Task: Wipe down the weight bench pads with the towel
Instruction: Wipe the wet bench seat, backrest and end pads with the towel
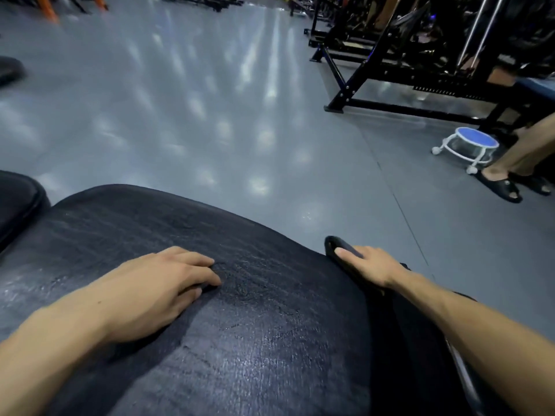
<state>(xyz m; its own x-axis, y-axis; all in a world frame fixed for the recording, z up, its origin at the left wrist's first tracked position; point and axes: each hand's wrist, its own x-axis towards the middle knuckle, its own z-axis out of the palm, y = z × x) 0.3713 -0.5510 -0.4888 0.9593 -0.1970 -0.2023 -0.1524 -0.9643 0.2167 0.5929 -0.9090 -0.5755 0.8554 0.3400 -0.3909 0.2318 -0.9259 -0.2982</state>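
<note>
The big black bench [255, 295] pad fills the bottom of the view, and its skin looks worn, cracked and a bit shiny. The left hand [156, 292] lies palm down on top of the pad, with its fingers [195, 259] spread a little and bent at the tips, pressing on the pad and holding nothing. The right hand [369, 265] is at the right edge of the pad. Its thumb [345, 253] rests on top of a dark rounded edge [332, 244] there, and its other fingers curl down out of sight, so it seems to grip that edge, but I cannot tell just what the dark part is. No towel can be made out for sure; the dark thing under the right hand may be cloth or part of the bench. To the left, a second black pad [18, 199] sits just beside the big one. Past the bench is a shiny grey floor [210, 115] with bright spots of light on it. Farther off on the right stands a small round stool [471, 145] with a blue top and white wheels. Next to it are someone's feet in black sandals [501, 187]. Behind them stand black gym machines [405, 55].
</note>
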